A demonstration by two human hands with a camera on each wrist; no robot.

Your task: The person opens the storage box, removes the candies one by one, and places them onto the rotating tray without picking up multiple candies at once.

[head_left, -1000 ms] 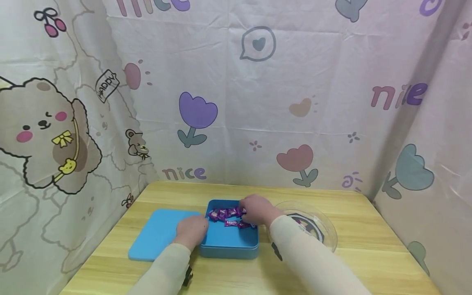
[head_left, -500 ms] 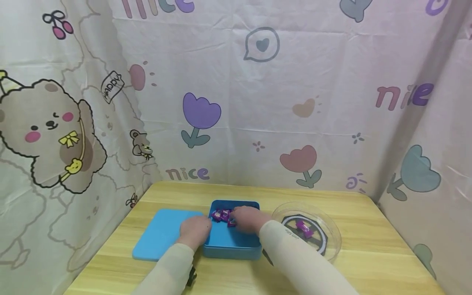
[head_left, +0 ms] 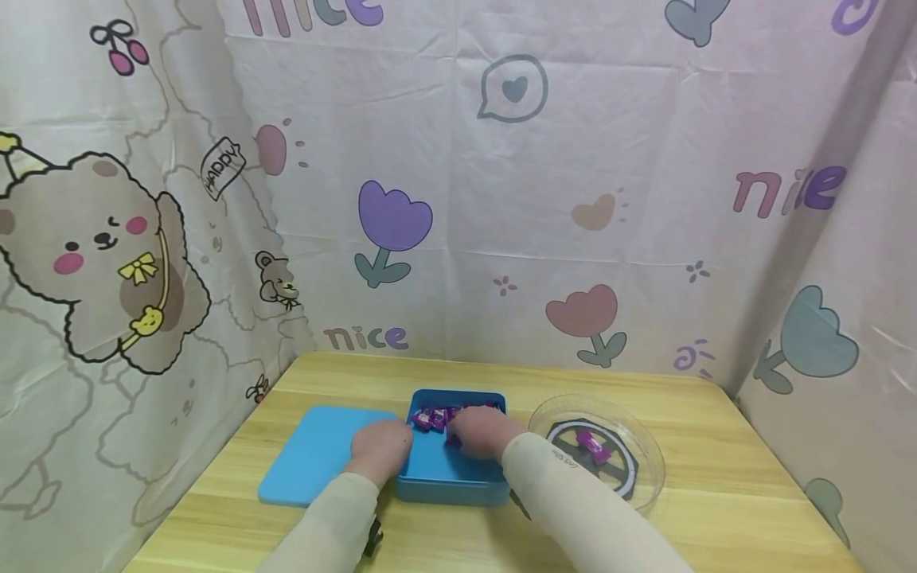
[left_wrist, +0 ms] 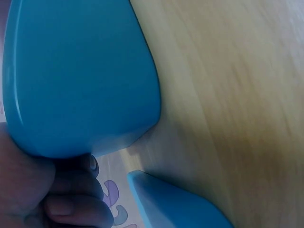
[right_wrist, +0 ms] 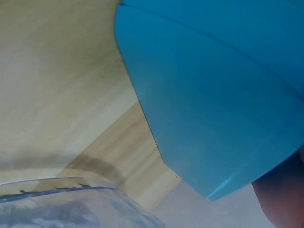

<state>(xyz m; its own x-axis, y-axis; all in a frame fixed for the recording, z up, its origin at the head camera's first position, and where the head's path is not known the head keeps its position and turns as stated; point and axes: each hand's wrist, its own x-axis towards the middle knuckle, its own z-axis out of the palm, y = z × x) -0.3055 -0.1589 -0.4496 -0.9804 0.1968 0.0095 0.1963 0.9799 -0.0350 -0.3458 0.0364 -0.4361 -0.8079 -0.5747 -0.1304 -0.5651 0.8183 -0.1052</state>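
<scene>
A blue box (head_left: pixel 451 495) holds several purple wrapped candies (head_left: pixel 430 419) near its back wall. My left hand (head_left: pixel 381 447) grips the box's left wall; in the left wrist view its fingers (left_wrist: pixel 78 204) curl under the rim. My right hand (head_left: pixel 487 432) reaches down inside the box, fingers bent, pinching a purple wrapped candy (head_left: pixel 452 438) at the fingertips. The hand covers part of the other candies. In the right wrist view the box wall (right_wrist: pixel 209 104) hides most of that hand.
A flat blue lid (head_left: pixel 304 458) lies left of the box. To the right stands a round clear plastic container (head_left: pixel 648 446) with one purple candy (head_left: pixel 592 447) over its dark patterned base. A printed curtain (head_left: pixel 458 199) encloses the wooden table (head_left: pixel 716 477).
The right hand has moved left and toward the front inside the box, to a candy there. Its arm has uncovered the candy in the clear container. The left hand keeps its grip.
</scene>
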